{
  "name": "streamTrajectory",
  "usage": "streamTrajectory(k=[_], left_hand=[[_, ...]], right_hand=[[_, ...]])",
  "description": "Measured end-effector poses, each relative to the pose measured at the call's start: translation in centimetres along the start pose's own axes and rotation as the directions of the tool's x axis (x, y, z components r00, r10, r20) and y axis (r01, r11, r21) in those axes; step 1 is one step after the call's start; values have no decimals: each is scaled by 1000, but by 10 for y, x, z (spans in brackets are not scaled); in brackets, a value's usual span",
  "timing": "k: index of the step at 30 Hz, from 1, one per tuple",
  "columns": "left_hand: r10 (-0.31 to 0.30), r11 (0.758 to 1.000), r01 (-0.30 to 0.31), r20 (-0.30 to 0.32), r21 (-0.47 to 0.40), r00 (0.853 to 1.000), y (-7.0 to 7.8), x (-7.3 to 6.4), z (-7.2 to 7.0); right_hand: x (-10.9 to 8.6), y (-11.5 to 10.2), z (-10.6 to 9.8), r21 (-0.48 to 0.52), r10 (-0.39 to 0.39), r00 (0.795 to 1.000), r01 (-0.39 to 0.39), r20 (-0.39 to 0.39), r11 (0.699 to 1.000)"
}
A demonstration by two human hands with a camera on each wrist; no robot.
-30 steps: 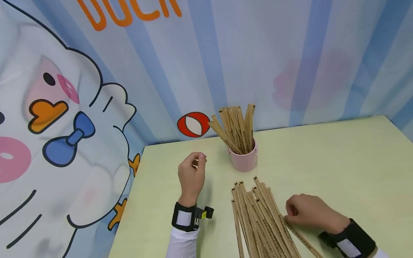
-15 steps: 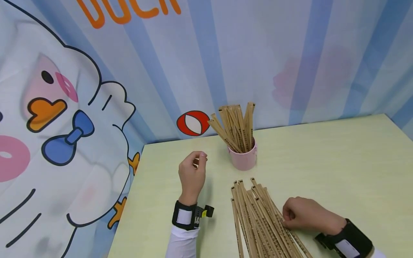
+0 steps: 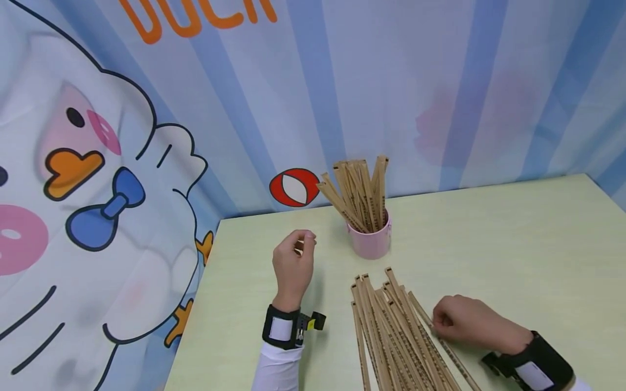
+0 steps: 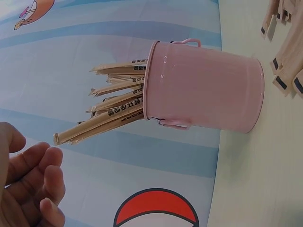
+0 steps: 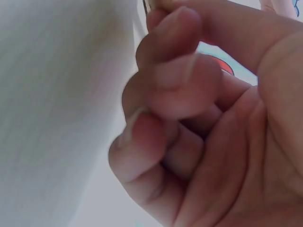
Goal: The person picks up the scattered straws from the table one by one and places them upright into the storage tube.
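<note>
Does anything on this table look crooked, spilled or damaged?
Nothing looks spilled or damaged, and the pink bucket stands upright. Mildly askew: a couple of wrapped straws in it lean out further left than the rest, and the straw pile on the table has uneven far ends.

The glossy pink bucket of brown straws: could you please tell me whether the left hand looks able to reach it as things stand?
Probably yes: the left hand appears to hold nothing, it is near the bucket, and nothing visible stands between them.
</note>
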State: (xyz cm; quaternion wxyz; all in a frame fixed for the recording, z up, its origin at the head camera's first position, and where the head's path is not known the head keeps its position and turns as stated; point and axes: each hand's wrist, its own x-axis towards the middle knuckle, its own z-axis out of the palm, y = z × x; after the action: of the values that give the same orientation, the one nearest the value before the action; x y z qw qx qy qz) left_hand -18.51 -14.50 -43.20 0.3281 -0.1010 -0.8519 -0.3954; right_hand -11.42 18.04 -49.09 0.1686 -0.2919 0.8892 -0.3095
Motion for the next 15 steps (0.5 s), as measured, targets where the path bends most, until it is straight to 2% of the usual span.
streamTrajectory(k=[8,12,15], left_hand=[[-3,1000,3,5,-3,1000,2,1,-1],[-3,1000,3,9,-5,1000,2,1,-1],[-2,1000,2,3,-6,1000,1,0,-1]], right_hand=[[0,4,-15,-52,36,996,-41,-79,998],[-1,-1,-30,-69,54,991,-63,-124,996],[0,-8,-47,-81,73,980,-89,-187,993]])
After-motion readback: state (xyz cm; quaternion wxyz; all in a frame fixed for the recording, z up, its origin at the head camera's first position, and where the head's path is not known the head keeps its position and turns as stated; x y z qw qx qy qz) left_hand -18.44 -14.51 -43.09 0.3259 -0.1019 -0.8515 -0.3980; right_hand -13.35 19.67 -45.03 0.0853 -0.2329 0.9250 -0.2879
